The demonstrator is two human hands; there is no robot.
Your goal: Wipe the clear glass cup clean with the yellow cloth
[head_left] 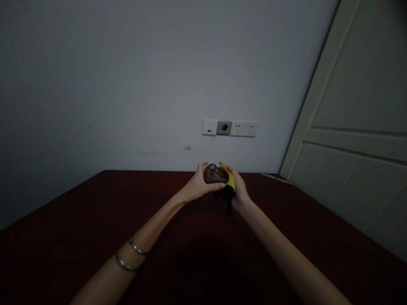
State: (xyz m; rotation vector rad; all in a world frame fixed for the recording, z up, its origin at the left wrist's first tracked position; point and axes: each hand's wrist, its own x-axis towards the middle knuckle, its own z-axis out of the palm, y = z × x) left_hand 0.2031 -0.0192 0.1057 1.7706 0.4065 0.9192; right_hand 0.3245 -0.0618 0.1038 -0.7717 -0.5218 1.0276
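Note:
Both of my arms reach forward over a dark red-brown table (95, 220). Between my hands is a small object with a clear, dark rounded part (215, 173) and a yellow part (230, 179); a black piece hangs below it. My left hand (197, 186) wraps its fingers round the clear part from the left. My right hand (239, 190) grips the yellow and black side from the right. The object is held just above the tabletop near the far edge. Two metal bangles (132, 256) sit on my left forearm.
A grey wall stands behind the table, with a row of wall sockets (229, 128) above my hands. A pale panelled door (356, 127) is at the right. A thin flat strip (276, 178) lies at the table's far right corner. The room is dim.

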